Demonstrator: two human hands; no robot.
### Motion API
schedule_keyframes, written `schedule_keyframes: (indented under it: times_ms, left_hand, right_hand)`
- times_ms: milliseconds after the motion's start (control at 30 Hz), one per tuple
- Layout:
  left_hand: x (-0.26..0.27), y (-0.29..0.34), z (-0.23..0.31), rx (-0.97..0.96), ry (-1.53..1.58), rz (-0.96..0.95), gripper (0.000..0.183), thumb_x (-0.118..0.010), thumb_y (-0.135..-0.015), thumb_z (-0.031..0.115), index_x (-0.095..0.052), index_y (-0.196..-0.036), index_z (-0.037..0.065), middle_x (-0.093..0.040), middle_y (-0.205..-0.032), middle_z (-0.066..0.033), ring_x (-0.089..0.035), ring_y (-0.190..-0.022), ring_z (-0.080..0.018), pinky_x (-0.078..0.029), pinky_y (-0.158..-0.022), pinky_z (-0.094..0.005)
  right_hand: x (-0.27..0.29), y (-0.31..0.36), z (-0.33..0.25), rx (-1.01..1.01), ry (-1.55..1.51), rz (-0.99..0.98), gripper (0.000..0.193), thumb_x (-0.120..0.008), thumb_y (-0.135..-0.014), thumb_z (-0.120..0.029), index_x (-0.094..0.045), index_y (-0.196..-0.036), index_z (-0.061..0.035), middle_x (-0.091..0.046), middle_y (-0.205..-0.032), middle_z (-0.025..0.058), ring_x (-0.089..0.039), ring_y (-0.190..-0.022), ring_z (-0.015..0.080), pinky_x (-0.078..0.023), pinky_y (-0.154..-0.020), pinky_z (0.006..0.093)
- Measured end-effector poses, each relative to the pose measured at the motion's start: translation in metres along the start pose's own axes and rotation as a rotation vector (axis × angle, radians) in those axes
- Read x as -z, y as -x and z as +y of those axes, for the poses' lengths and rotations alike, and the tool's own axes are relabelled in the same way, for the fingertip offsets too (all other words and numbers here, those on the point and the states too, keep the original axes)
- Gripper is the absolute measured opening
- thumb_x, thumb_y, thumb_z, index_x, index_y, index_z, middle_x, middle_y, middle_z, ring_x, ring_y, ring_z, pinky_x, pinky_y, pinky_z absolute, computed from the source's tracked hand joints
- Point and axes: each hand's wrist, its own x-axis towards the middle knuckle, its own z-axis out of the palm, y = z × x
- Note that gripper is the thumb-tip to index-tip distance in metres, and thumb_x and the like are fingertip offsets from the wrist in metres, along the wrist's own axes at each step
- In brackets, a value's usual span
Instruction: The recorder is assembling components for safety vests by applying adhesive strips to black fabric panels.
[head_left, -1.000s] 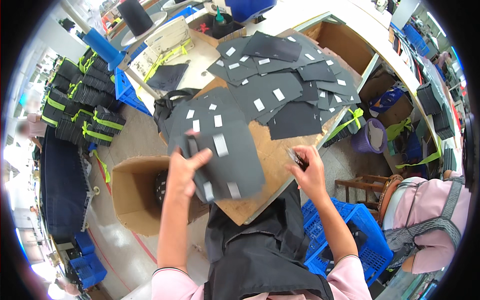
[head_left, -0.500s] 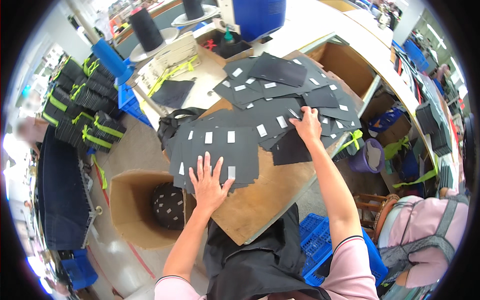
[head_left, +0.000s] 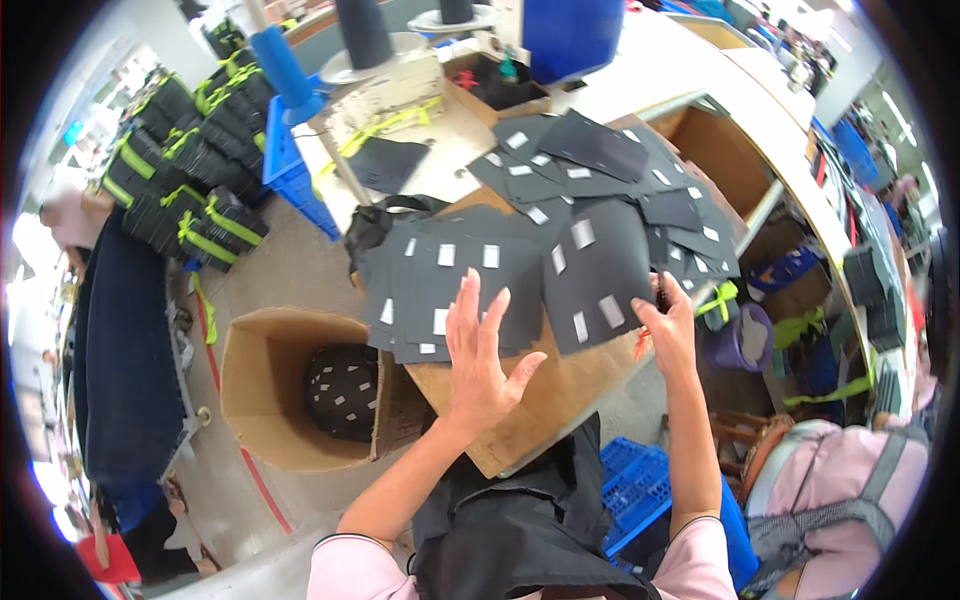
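My right hand (head_left: 672, 325) pinches the lower right edge of a dark grey fabric panel (head_left: 600, 272) with several white patches. The panel is lifted and slightly curved. A small dark item shows by the fingers of this hand, its kind unclear. My left hand (head_left: 482, 365) is raised with fingers spread, holding nothing, in front of a spread stack of similar panels (head_left: 512, 290). Behind the lifted panel lies a larger heap of overlapping dark panels (head_left: 598, 150), some with white patches. Everything rests on a brown board (head_left: 560, 400).
An open cardboard box (head_left: 270, 400) with a dark, white-flecked bundle inside stands left of the board. Tied stacks (head_left: 215, 150) are at far left. Thread cones (head_left: 365, 35) stand at the back. A blue crate (head_left: 640, 475) is below right, near another person (head_left: 840, 480) in pink.
My right hand has drawn a panel from the heap toward me and lifted it. My left hand has come up off the left stack and moved right. The view has shifted slightly.
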Motion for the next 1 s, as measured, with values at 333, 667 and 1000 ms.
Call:
schedule_keyframes:
  times_ms: [333,667,1000]
  left_hand:
    - [0.011,-0.016,0.075,0.437,0.417,-0.788,0.063,-0.074,-0.072,0.022,-0.048,-0.124,0.000,-0.063,-0.108,-0.0118,-0.060,-0.100,-0.0284,-0.044,-0.087,-0.0385]
    - [0.005,0.045,0.043,1.060,1.258,-0.498,0.023,-0.072,-0.076,0.009,-0.061,-0.093,-0.003,-0.065,-0.087,-0.0093,-0.063,-0.075,-0.0142,-0.053,-0.066,-0.0285]
    - [0.020,0.050,0.055,1.034,1.220,-0.533,0.024,-0.071,-0.073,0.004,-0.062,-0.094,-0.003,-0.065,-0.087,-0.0090,-0.062,-0.075,-0.0140,-0.051,-0.068,-0.0272]
  right_hand:
    - [-0.012,0.063,-0.018,-0.128,-0.057,-0.517,0.017,-0.068,-0.074,0.001,-0.062,-0.090,-0.0004,-0.058,-0.082,-0.0021,-0.051,-0.072,0.0037,-0.043,-0.066,0.0201]
    - [-0.012,0.157,0.000,0.182,0.438,-0.043,0.036,-0.069,-0.065,0.002,-0.058,-0.099,-0.0051,-0.057,-0.077,0.0076,-0.059,-0.060,0.0189,-0.047,-0.052,0.0278]
    - [-0.016,0.160,0.004,0.550,0.664,0.007,0.030,-0.073,-0.064,-0.001,-0.061,-0.091,-0.0048,-0.058,-0.079,0.0093,-0.057,-0.061,0.0239,-0.046,-0.053,0.0299]
